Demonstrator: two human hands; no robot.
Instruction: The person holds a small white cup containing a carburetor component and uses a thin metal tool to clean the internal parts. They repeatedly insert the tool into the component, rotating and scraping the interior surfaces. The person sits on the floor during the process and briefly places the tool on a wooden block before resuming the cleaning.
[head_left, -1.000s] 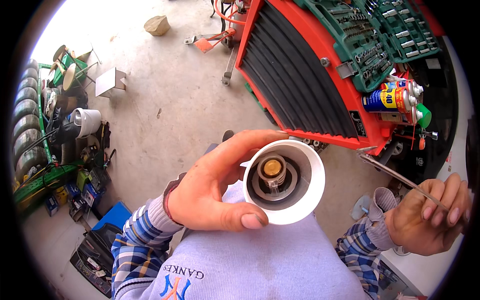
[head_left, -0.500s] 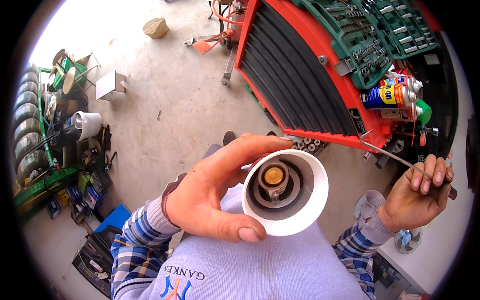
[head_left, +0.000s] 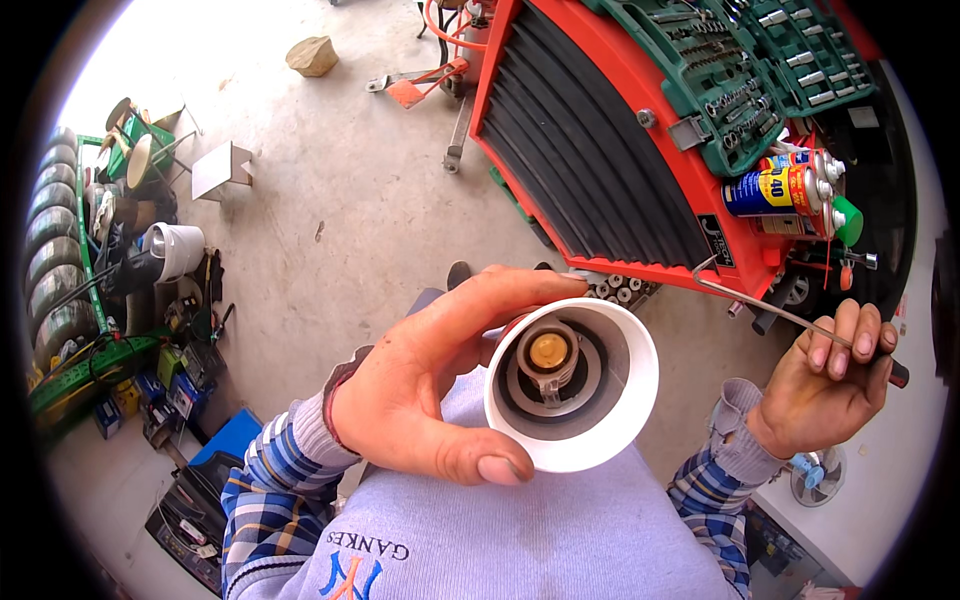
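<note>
My left hand (head_left: 430, 390) is wrapped round a white, round, cup-shaped part (head_left: 636, 420) in front of my chest. Its open end faces up, thumb on the near side and fingers on the far side. Inside it sit a dark ring and a clear fitting with a brass-coloured disc (head_left: 548, 351) in its middle. Off to the right, my right hand (head_left: 825, 385) grips a hook pick (head_left: 775, 310), a thin metal rod with a bent tip and a dark, red-ended handle. The pick is apart from the white part, its tip by the red bench's near corner.
A red bench with a black ribbed mat (head_left: 590, 130) carries an open green socket set (head_left: 740, 90) and several spray cans (head_left: 775, 190). Sockets in a tray (head_left: 620, 290) lie beyond my left hand. Far left stand a tyre rack (head_left: 60, 250), a white bucket (head_left: 178, 250) and a stool (head_left: 218, 172).
The hook pick has moved slightly left and down with my right hand, its bent tip lower against the bench corner. My left hand and the white part have barely moved.
</note>
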